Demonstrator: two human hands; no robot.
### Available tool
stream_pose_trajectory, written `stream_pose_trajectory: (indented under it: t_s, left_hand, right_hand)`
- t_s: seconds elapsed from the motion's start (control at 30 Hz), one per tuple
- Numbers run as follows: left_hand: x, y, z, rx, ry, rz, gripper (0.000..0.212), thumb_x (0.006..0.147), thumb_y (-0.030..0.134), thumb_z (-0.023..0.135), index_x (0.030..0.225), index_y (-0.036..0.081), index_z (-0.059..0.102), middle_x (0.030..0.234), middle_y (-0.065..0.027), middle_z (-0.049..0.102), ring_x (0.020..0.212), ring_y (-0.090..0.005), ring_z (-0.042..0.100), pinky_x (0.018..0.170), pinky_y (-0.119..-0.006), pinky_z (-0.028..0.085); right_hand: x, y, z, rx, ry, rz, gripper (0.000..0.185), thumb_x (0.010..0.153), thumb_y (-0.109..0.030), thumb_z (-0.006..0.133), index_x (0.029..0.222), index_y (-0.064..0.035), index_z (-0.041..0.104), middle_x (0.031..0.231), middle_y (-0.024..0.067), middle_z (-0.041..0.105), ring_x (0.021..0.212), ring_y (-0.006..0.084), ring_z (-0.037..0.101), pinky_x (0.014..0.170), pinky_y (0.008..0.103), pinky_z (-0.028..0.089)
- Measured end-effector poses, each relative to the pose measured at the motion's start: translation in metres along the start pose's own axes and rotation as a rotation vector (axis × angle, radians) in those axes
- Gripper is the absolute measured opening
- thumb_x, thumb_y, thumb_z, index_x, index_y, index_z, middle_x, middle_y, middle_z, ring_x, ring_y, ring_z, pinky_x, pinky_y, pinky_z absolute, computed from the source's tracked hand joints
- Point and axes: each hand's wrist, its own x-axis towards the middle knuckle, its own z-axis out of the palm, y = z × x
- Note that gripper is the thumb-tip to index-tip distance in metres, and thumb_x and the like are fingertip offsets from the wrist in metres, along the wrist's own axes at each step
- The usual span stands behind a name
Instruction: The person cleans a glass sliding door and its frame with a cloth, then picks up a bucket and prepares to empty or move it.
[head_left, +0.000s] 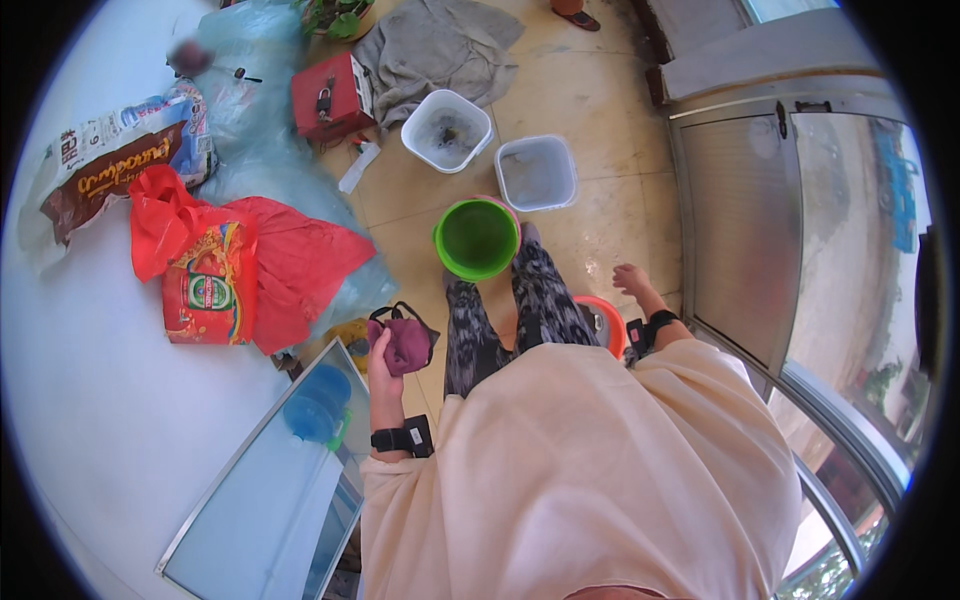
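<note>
My left hand (385, 375) grips a bunched purple cloth item (409, 346) with black straps; its exact kind is unclear. It is held out beside my left leg, above the floor. My right hand (631, 279) is out to the right, holding nothing, fingers loosely apart. Between the hands, at my feet, stands a bright green round bucket (478, 240), its inside in shadow. A pink rim (513, 214) shows behind its edge. Beyond are two square white plastic tubs: the left tub (448, 161) has dark residue inside, and the right tub (535, 180) looks whitish within.
A red box with a padlock (322, 97) and a grey cloth (442, 45) lie ahead. Red bags (292, 270) rest on plastic sheeting at left. A glass-topped cabinet (255, 480) is near my left arm. An orange-red basin (615, 326) and metal door (739, 232) are right. Another person's foot (577, 19) shows.
</note>
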Motion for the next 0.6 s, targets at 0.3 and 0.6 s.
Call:
stream_pose_trajectory:
  t_s: [0.3,0.6]
  left_hand:
    - [0.021,-0.003,-0.003,0.006,-0.046,-0.076,0.036,0.084,0.012,0.058,0.118,0.009,0.047,0.108,-0.0065,0.056,0.100,-0.0192,0.055,0.087,-0.033,0.044]
    - [0.037,0.003,-0.003,-0.015,-0.146,-0.104,0.032,0.088,0.017,0.054,0.118,0.010,0.046,0.104,-0.0052,0.058,0.096,-0.0186,0.057,0.084,-0.034,0.046]
  right_hand:
    - [-0.028,-0.008,0.024,0.073,0.020,-0.034,0.029,0.088,-0.028,0.051,0.112,-0.0111,0.056,0.097,0.0047,0.063,0.084,0.0159,0.062,0.066,0.0308,0.047]
    - [-0.071,-0.072,0.080,0.033,-0.116,-0.287,0.034,0.088,-0.028,0.050,0.115,-0.0082,0.054,0.100,0.0049,0.062,0.090,0.0150,0.060,0.070,0.0298,0.047]
